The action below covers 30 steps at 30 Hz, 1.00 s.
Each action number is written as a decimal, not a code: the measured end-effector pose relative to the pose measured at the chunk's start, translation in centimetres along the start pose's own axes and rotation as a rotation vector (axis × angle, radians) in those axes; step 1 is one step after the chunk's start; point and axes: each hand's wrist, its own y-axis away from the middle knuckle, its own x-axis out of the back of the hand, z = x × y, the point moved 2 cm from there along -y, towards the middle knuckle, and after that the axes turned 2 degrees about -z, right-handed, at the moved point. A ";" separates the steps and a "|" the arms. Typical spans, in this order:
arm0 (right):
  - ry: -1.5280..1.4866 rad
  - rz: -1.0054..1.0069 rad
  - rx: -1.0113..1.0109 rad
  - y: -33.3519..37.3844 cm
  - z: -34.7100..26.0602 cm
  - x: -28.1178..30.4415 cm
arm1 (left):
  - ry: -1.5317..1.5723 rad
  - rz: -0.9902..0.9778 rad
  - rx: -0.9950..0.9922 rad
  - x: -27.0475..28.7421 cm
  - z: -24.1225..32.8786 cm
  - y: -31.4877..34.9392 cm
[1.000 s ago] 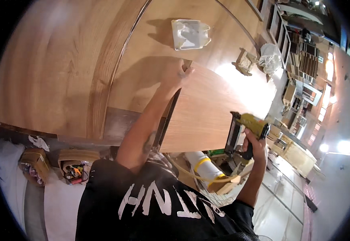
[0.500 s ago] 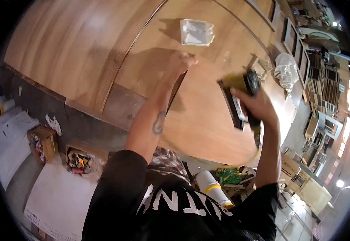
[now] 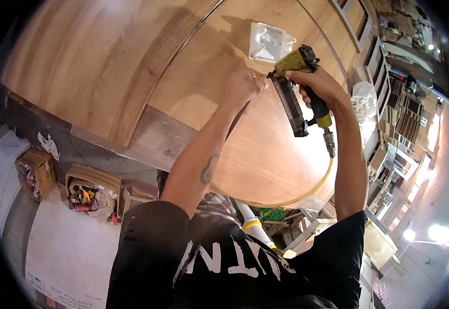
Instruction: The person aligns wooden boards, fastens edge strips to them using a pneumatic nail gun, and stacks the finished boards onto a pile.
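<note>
My right hand [image 3: 321, 86] is wrapped round the handle of a yellow and black air nail gun [image 3: 294, 61]. Its nose sits close beside my left hand, at the corner of a thin plywood panel [image 3: 265, 159]; whether it touches the wood I cannot tell. My left hand [image 3: 246, 86] is closed over that same far corner, gripping the panel's edge. A yellow air hose [image 3: 314, 191] runs from the gun's metal coupling and curves along the panel's near edge. Just beyond the gun, a clear plastic tray [image 3: 270, 43] rests on the wooden work surface [image 3: 199, 67].
A wooden strip [image 3: 155, 72] crosses the surface at left. Wooden frames [image 3: 349, 20] lie at the far right, near a crumpled plastic bag [image 3: 363, 102]. Down on the left stands a cardboard box [image 3: 95, 180] of small tools. A white tube [image 3: 255, 226] and wood scraps are below the panel.
The nail gun has moved up and left in my right hand, from over the panel's right side to its far corner beside my left hand. My left hand still grips the corner.
</note>
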 end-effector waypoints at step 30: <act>-0.073 0.282 0.030 11.5 7.1 -3.5 | 0.188 -0.167 -0.003 -0.1 -1.1 -1.6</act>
